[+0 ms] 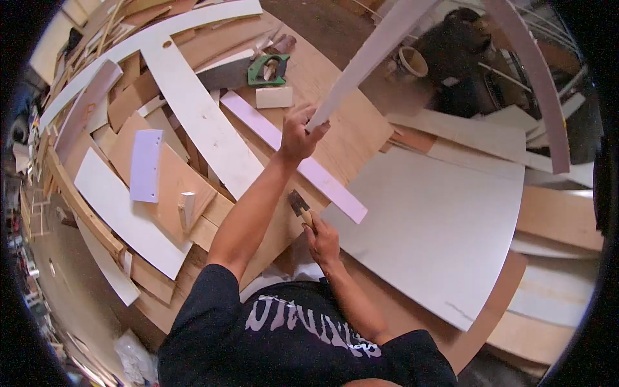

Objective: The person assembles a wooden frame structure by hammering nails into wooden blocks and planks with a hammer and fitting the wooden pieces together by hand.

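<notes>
My left hand (300, 132) grips the lower end of a long pale wooden board (367, 61), which rises toward the top of the view. My right hand (322, 244) is closed around the wooden handle of a hammer (298, 203), its dark head pointing up and left. Between the hands lies a narrow lilac strip (332, 190) on the plywood table (351, 142). Beyond my left hand are a small white block (274, 97) and a green-handled handsaw (267, 69).
Left are white boards (200, 116), a lilac piece with holes (146, 166) and wood offcuts. A large white panel (438, 226) lies right, beside stacked boards (554, 216). Another pale board (538, 84) hangs down upper right, near a bucket (412, 61) and a dark figure (458, 55).
</notes>
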Available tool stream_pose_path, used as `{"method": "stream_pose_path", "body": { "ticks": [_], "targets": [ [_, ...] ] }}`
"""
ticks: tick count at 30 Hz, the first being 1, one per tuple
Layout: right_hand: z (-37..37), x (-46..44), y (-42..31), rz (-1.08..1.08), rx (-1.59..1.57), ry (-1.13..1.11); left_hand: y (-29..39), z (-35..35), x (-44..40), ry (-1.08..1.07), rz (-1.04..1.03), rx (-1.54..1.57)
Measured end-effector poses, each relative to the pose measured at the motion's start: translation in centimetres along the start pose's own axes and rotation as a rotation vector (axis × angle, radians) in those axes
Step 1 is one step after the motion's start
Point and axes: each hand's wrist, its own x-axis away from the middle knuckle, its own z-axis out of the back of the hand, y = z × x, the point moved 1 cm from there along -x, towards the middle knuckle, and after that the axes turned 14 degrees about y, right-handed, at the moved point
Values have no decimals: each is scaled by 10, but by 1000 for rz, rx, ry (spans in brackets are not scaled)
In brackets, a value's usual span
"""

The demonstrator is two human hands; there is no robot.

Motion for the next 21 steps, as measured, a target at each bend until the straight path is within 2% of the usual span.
{"method": "stream_pose_path", "body": {
  "ticks": [4,6,7,12,16,18,19,21],
  "targets": [
    [8,-34,8,58,-14,-50,-2,-5,-2,-1,-49,-103],
    [9,-46,17,-5,66,-230,-1,-5,-1,-6,2,-119],
    [6,-51,21,7,61,-240,3,-5,-2,2,-24,-100],
    [-35,-56,39,331,1,-267,15,-1,0,10,-62,-26],
    [-44,-73,28,314,-36,-355,16,-1,2,-21,37,-103],
    [-50,-93,25,-318,-271,-541,16,0,8,-28,77,-98],
    [-47,-100,22,-307,-273,-547,14,0,11,-19,96,-84],
    [-34,-117,10,382,214,-30,16,-1,14,1,171,-53]
  ]
}}
